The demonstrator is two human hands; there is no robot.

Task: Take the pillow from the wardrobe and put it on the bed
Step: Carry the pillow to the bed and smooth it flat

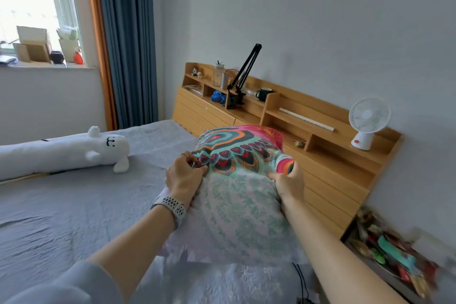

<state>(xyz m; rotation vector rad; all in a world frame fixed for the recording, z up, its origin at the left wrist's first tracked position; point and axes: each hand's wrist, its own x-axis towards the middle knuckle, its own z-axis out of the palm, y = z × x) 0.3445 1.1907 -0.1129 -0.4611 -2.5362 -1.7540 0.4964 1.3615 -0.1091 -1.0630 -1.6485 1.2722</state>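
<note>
Near the headboard [283, 116], you are setting the pillow [237, 180] on the bed [74, 205].
Your left hand [183, 177] and right hand [288, 182] are gripping its sides, fingers [274, 176] pinching fabric to steer it.

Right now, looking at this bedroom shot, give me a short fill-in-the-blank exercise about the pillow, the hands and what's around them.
1. Both hands, left hand and right hand, grip the colourful ____ over the bed.
2. The left wrist wears a ____.
3. The white plush toy lies on the bed to the ____ of the pillow.
4. On the right end of the wooden headboard stands a small white ____.

Missing words: pillow; watch; left; fan
</note>
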